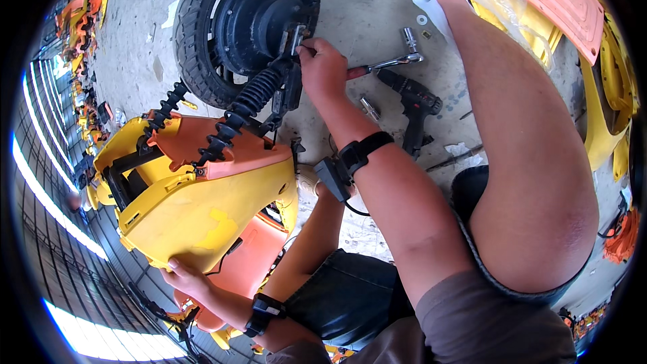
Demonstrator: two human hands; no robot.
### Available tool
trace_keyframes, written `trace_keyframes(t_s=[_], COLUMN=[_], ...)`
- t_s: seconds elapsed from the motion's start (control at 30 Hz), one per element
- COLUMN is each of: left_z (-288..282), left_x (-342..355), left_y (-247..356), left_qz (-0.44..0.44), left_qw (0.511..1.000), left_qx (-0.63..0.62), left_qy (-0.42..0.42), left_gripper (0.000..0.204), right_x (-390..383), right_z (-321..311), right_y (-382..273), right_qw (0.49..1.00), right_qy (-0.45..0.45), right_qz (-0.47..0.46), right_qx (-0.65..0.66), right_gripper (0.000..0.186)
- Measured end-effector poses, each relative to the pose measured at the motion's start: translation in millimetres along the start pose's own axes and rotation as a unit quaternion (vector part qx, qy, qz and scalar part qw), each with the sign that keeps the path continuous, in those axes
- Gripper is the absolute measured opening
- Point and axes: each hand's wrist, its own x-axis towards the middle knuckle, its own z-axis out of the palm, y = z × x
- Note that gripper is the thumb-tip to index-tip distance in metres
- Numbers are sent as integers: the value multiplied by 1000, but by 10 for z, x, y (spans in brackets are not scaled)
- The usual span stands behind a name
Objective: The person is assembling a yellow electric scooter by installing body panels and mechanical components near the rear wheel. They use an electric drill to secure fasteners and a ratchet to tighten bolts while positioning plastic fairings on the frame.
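Bending my right hand (323, 71) in at the wheel's hub, I have its fingers curled close against the bracket (294, 42) by the axle; what they pinch, if anything, I cannot tell. My left hand (192, 282) is at the lower edge of the yellow panel (192, 212), thumb against it and the hand partly open; the other fingers are too hidden to tell if they grip.

The wheel (259, 23), black-tyred, lies ahead of me, beyond the panel. A black spring (230, 125) runs from near the bracket down to the body, and a second spring (165, 109) stands left of it. Orange trim (259, 152) sits along the panel's upper side.

Just right of my right hand, a ratchet (397, 61) with a red handle lies on the floor (357, 0). Near it lie a drill (412, 102), a loose socket (369, 109) and a washer (422, 19). More yellow parts (610, 67) and a pink panel (552, 0) lie past my right leg (532, 155). Straps (364, 152) circle both my wrists.
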Motion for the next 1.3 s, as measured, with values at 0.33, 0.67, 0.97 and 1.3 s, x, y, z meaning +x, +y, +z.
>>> trace_keyframes(t_s=[0.33, 0.67, 0.97, 1.3], left_z=[-48, -47, -88, -74], left_x=[-2, -18, 2, 22], left_y=[-70, -83, -221, -255], left_qz=[9, -3, -7, 15], left_qw=[1000, 1000, 1000, 1000], left_qx=[-8, 10, 15, -6], left_qy=[-2, 7, 1, -2], left_gripper=[99, 101, 101, 97], right_x=[-35, -7, 49, 39], right_z=[33, 56, 58, 69], right_y=[25, 65, 98, 59], right_qw=[996, 998, 996, 993], right_qy=[-29, -31, -62, -78], right_qz=[44, 43, 67, 39], right_qx=[77, 31, 23, -84], right_gripper=[13, 12, 14, 22])
